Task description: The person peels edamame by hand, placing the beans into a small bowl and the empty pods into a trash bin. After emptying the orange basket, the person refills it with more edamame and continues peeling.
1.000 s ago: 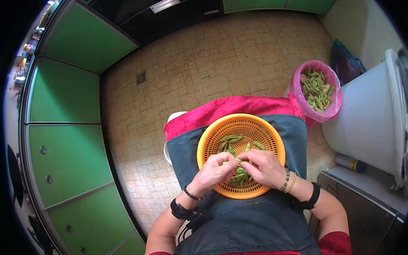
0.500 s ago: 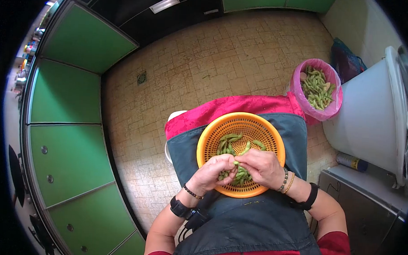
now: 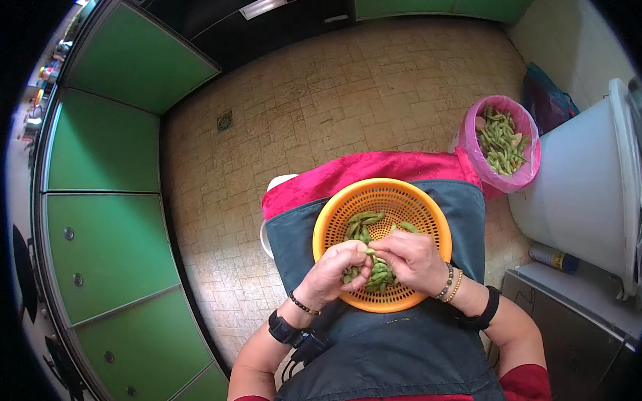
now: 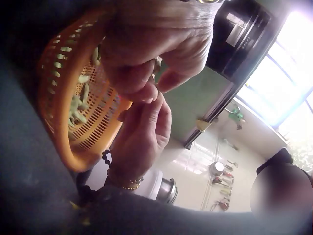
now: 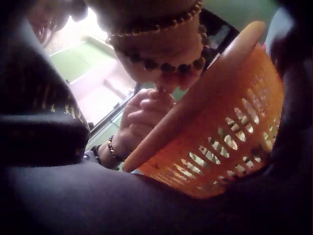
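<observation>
An orange plastic colander (image 3: pixel 321 227) sits on the person's lap, with several green soybean pods (image 3: pixel 380 275) lying inside. Over its near half the two hands meet at the fingertips. The left hand (image 3: pixel 335 269) has its fingers curled and holds a green pod (image 3: pixel 369 252) between thumb and forefinger. From the other side, the right hand (image 3: pixel 414 260) pinches at the same pod with thumb and fingers. In the left wrist view the fingertips of both hands touch, and the pod is mostly hidden. The right wrist view shows the colander's slotted wall (image 5: pixel 215 152) beside the hands.
A bin lined with a pink bag (image 3: pixel 470 150), full of pods, stands to the right on the tiled floor (image 3: pixel 304 87). Next to it are a large white tub (image 3: pixel 576 188) and a spray can (image 3: pixel 552 257). Green cabinets (image 3: pixel 100 242) line the left side.
The right hand has shifted slightly left against the left hand. The pod between the fingertips shows more clearly than a second ago. The colander and its pods stay in place.
</observation>
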{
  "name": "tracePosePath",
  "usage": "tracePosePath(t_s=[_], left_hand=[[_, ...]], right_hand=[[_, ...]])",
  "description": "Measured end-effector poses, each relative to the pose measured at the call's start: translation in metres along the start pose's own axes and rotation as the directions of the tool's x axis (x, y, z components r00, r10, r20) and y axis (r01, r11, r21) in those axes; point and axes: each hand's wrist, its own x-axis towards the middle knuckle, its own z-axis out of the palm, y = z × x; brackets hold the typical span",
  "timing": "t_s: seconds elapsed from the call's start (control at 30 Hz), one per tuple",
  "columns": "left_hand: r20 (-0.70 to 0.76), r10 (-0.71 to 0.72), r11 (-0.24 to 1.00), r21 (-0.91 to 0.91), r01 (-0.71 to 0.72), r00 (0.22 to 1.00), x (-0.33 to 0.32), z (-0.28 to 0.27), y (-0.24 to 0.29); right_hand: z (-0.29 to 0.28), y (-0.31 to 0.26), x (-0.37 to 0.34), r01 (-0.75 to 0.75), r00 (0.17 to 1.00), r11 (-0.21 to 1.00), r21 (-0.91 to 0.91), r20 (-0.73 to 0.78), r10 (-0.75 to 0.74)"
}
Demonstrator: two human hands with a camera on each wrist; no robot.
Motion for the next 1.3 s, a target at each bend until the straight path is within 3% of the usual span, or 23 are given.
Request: tracePosePath(t_s=[0.23, 0.53, 1.03, 1.13, 1.23, 1.27, 1.3], left_hand=[[0.024, -0.027, 0.999, -0.021, 0.028, 0.999, 0.002, -0.002, -0.003], [-0.017, 0.015, 0.999, -0.037, -0.016, 1.0, 0.003, 0.001, -0.003], [-0.152, 0.045, 0.998, -0.04, -0.052, 0.987, 0.007, 0.003, -0.007], [-0.159, 0.079, 0.994, -0.063, -0.09, 0.984, 0.007, 0.005, -0.008], [-0.206, 0.1, 0.991, 0.103, -0.08, 0.973, 0.004, 0.009, -0.005], [-0.198, 0.127, 0.98, 0.178, -0.092, 0.972, 0.004, 0.011, -0.006], [-0.189, 0.154, 0.962, 0.252, -0.104, 0.97, 0.005, 0.012, -0.008]], right_hand=[[-0.001, 0.003, -0.004, 0.057, 0.998, 0.998, 0.005, -0.023, -0.057], [0.002, -0.001, -0.002, -0.028, 1.0, 0.998, -0.051, 0.0, 0.028], [0.019, -0.005, -0.003, -0.326, 0.936, 0.936, 0.133, -0.093, 0.34], [0.018, -0.003, -0.002, -0.495, 0.86, 0.817, 0.294, 0.037, 0.508], [0.011, 0.005, 0.003, -0.707, 0.686, 0.471, 0.528, 0.349, 0.639], [0.009, 0.008, 0.002, -0.73, 0.656, 0.388, 0.563, 0.418, 0.628], [0.008, 0.01, 0.001, -0.725, 0.664, 0.398, 0.563, 0.417, 0.621]])
